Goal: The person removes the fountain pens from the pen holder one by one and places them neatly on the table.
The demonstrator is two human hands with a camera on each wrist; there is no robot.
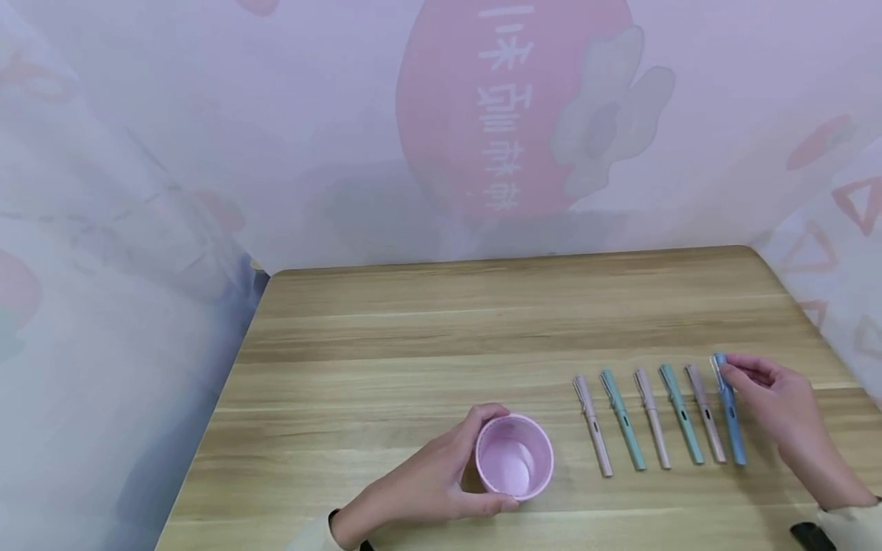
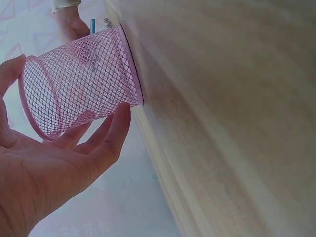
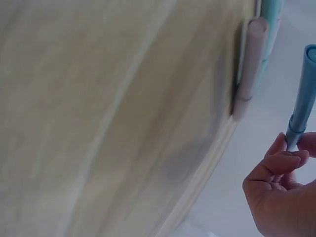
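A pink mesh cup (image 1: 515, 456) stands upright on the wooden table (image 1: 427, 321). My left hand (image 1: 441, 478) curls round its left side, thumb at the front rim. In the left wrist view the cup (image 2: 79, 79) rests between my thumb and fingers (image 2: 106, 140). Several pens lie in a row to the right: pink (image 1: 593, 425), green (image 1: 622, 418), pink (image 1: 652, 418), green (image 1: 681, 413), pink (image 1: 705, 413) and blue (image 1: 730, 410). My right hand (image 1: 775, 402) pinches the cap end of the blue pen (image 3: 302, 98), which looks lifted off the table in the right wrist view.
A printed translucent curtain (image 1: 482, 122) surrounds the table on three sides. The table's back half holds nothing. A dark object (image 1: 813, 536) shows at the bottom right corner by my right sleeve.
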